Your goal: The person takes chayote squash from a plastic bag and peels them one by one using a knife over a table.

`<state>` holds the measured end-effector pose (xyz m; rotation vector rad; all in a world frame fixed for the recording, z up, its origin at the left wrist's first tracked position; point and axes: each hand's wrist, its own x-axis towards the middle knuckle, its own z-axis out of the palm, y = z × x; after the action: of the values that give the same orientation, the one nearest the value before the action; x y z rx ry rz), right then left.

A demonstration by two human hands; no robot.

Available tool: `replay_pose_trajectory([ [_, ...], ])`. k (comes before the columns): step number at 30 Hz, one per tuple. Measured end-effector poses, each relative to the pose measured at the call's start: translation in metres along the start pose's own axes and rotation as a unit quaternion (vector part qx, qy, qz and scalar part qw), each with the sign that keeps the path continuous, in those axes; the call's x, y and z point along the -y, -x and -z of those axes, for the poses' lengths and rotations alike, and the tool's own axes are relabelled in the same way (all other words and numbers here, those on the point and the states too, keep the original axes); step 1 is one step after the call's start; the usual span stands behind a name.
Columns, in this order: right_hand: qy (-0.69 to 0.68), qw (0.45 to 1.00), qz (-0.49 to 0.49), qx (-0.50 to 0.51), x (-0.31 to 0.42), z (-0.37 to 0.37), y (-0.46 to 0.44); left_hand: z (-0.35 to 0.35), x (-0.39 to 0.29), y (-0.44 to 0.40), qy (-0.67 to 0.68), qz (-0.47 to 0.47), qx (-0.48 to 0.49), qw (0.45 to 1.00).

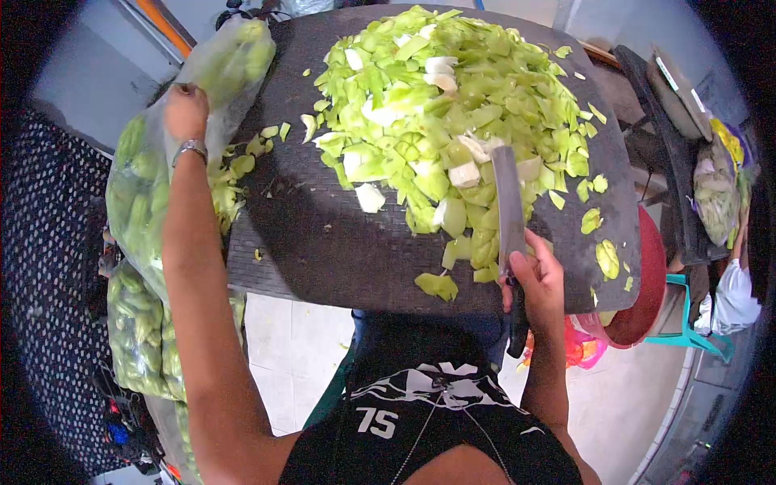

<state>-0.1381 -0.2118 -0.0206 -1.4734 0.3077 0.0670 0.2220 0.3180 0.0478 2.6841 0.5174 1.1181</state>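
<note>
A large heap of cut pale green vegetable pieces [453, 121] covers the middle and back of the dark table [323, 267]. My right hand [535, 283] is closed round the black handle of a knife [509, 202], whose blade points away from me over the near side of the heap. On the left, my left hand [187, 113] has its fingers closed on the clear plastic of a bag [149, 182] full of whole green vegetables. What part of the bag lies inside the fingers is hidden.
More filled plastic bags [137, 331] stand below at the left. A red tub [647, 283] and a turquoise stool [687, 323] are at the right, near another bag of vegetables [715, 194]. Loose slices [608, 259] lie near the table's right edge.
</note>
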Motion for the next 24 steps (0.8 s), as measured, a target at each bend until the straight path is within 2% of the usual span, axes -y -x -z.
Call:
replay_pose_trajectory([
  [1, -0.001, 1.000, -0.002, -0.003, 0.002, -0.001, 0.000, -0.033, 0.041, -0.025, -0.025, -0.110, -0.041, 0.993],
  [4, -0.004, 1.000, -0.011, -0.015, 0.006, -0.004, 0.000, -0.041, 0.032, -0.026, -0.099, -0.094, 0.020, 0.990],
  [5, -0.003, 1.000, -0.017, -0.020, 0.007, -0.005, 0.001, -0.042, 0.029, -0.029, -0.005, -0.054, 0.097, 0.994],
  [7, -0.007, 1.000, -0.017, -0.021, 0.007, -0.005, 0.000, -0.041, 0.020, -0.034, 0.183, 0.028, 0.244, 0.952],
  [10, -0.010, 1.000, -0.014, -0.014, 0.003, -0.003, -0.001, -0.077, 0.030, -0.042, 0.202, -0.083, 0.149, 0.964],
  [13, 0.005, 0.999, -0.022, -0.022, 0.005, -0.002, -0.001, -0.075, 0.023, -0.044, -0.007, -0.124, 0.191, 0.974],
  [16, -0.005, 1.000, -0.022, -0.019, 0.007, -0.005, 0.000, -0.097, 0.043, -0.049, -0.036, -0.173, 0.167, 0.970],
  [19, -0.004, 1.000, -0.019, -0.021, 0.006, -0.005, 0.000, -0.110, 0.050, -0.054, -0.190, -0.267, 0.220, 0.919],
  [22, 0.000, 0.999, -0.023, -0.025, 0.008, -0.007, -0.001, -0.111, 0.039, -0.059, -0.189, -0.251, 0.258, 0.914],
  [24, -0.003, 0.999, -0.024, -0.029, 0.006, -0.006, 0.000, -0.131, 0.047, -0.090, -0.254, -0.305, 0.297, 0.868],
])
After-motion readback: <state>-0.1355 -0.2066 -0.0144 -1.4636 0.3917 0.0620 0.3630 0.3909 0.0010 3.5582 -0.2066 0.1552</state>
